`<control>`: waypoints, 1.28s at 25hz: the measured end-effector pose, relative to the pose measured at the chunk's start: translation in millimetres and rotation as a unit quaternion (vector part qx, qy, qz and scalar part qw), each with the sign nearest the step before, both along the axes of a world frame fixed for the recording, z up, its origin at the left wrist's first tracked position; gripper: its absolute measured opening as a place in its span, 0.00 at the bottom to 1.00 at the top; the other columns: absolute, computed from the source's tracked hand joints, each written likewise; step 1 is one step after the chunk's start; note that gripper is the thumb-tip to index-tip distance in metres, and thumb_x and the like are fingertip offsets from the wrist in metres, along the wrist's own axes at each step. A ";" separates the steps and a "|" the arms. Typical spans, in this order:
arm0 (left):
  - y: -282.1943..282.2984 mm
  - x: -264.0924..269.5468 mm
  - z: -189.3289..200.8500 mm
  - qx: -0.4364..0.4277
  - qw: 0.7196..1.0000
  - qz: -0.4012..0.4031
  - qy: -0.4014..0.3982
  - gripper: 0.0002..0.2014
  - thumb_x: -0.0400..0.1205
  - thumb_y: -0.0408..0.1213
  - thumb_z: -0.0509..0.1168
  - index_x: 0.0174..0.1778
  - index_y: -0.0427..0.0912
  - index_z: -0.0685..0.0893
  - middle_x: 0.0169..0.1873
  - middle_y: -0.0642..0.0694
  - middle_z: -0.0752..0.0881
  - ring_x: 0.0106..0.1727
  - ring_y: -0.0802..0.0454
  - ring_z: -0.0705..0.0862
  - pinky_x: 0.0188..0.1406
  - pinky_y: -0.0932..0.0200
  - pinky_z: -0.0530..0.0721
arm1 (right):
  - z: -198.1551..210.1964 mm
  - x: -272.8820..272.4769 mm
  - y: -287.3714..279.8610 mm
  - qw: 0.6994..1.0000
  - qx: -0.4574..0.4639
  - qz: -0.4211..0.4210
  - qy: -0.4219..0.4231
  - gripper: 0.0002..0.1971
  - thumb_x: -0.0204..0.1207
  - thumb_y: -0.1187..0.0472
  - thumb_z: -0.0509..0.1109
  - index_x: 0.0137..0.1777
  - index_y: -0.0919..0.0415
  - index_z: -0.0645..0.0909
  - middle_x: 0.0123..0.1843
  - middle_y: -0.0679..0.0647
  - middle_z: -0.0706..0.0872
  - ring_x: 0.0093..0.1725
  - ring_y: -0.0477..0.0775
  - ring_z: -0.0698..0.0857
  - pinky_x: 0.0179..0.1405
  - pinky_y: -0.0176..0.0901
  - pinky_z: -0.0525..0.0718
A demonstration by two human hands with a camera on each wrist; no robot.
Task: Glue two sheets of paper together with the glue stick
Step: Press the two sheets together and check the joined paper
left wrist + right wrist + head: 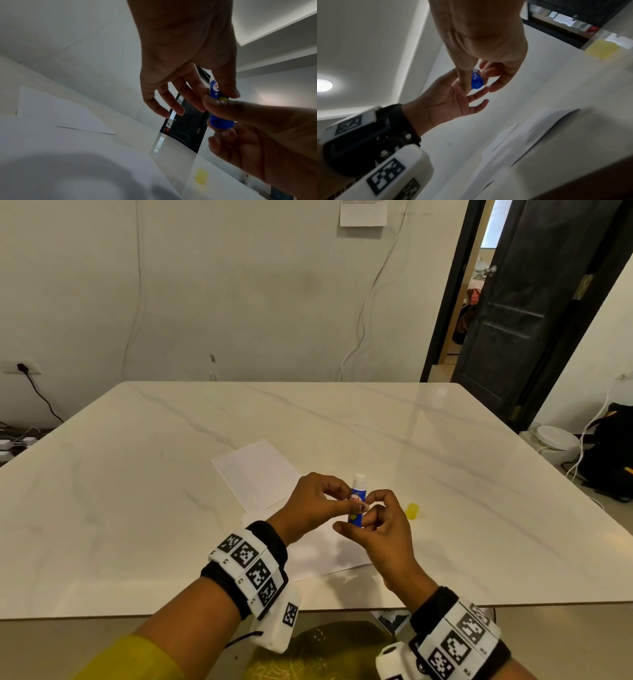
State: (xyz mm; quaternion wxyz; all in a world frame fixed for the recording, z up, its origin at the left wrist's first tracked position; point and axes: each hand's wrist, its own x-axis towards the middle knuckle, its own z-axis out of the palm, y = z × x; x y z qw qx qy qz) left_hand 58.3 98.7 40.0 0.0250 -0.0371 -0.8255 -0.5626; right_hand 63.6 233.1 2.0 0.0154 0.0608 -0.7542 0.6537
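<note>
White marble-look table (445, 440) is taking up most of the view, pushed against a plain wall with a dark door standing open off to the right. We're holding the glue stick (356, 503) upright over the near edge of the table, white tip up, blue body with a label. Our left hand (317, 501) is pinching the middle of the tube between thumb and fingers, with the other fingers hanging loose, as the left wrist view is showing. Our right hand (383, 529) is curling round the bottom end, fingertips gripping the blue base, which is showing up clearly in the right wrist view (477, 82). So both hands are gripping the same stick. Its yellow cap (412, 510) is lying on the table just right of our hands, off the stick. Two white paper sheets are lying underneath: the far sheet (257, 470) is sitting at an angle, and the near sheet (325, 556) is sitting right below our hands, overlapping it a bit.
</note>
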 end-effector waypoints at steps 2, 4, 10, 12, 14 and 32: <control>4.8 0.2 -3.3 -0.023 1.000 0.015 0.015 0.06 0.68 0.37 0.77 0.33 0.40 0.87 0.33 0.46 0.88 0.37 0.59 0.84 0.42 0.67 0.80 | -1.5 0.3 -2.8 0.999 0.008 -0.024 0.021 0.25 0.59 0.64 0.82 0.50 0.50 0.71 0.30 0.51 0.82 0.32 0.49 0.84 0.39 0.34 0.83; 8.3 -0.2 -6.3 -0.039 0.998 0.040 0.031 0.08 0.68 0.38 0.77 0.31 0.41 0.85 0.32 0.45 0.88 0.38 0.54 0.85 0.42 0.59 0.82 | -3.4 -1.7 -4.8 0.999 0.010 -0.037 0.031 0.25 0.60 0.66 0.81 0.52 0.53 0.71 0.28 0.50 0.79 0.30 0.48 0.81 0.39 0.35 0.83; -6.8 -2.7 -14.0 -0.107 0.994 -0.002 -0.022 0.20 0.66 0.52 0.76 0.51 0.49 0.85 0.51 0.53 0.86 0.53 0.53 0.82 0.52 0.57 0.82 | -17.2 -15.6 17.3 0.997 0.058 -0.056 0.017 0.14 0.64 0.62 0.79 0.49 0.58 0.80 0.42 0.54 0.86 0.42 0.55 0.83 0.42 0.39 0.82; -38.6 -7.8 -22.1 -0.207 0.976 -0.010 -0.066 0.26 0.69 0.57 0.72 0.60 0.50 0.80 0.61 0.53 0.80 0.61 0.53 0.78 0.62 0.54 0.78 | -24.1 -28.6 49.7 0.993 0.060 -0.104 -0.002 0.10 0.64 0.68 0.78 0.45 0.61 0.83 0.45 0.57 0.87 0.47 0.60 0.86 0.52 0.49 0.84; -76.6 -14.5 -32.2 -0.332 0.936 0.004 -0.118 0.26 0.74 0.59 0.67 0.65 0.50 0.76 0.69 0.51 0.75 0.68 0.49 0.74 0.69 0.45 0.73 | -29.9 -41.6 88.2 0.983 0.104 -0.148 -0.021 0.08 0.65 0.70 0.77 0.44 0.64 0.84 0.47 0.61 0.88 0.51 0.64 0.85 0.57 0.52 0.80; -141.6 -22.5 -68.9 -0.515 0.835 0.080 -0.173 0.26 0.79 0.60 0.56 0.70 0.51 0.70 0.64 0.46 0.72 0.67 0.44 0.72 0.63 0.42 0.71 | -42.6 -51.7 138.7 0.943 0.197 -0.202 -0.176 0.44 0.59 0.66 0.82 0.74 0.63 0.62 0.70 0.66 0.73 0.66 0.66 0.75 0.65 0.61 0.76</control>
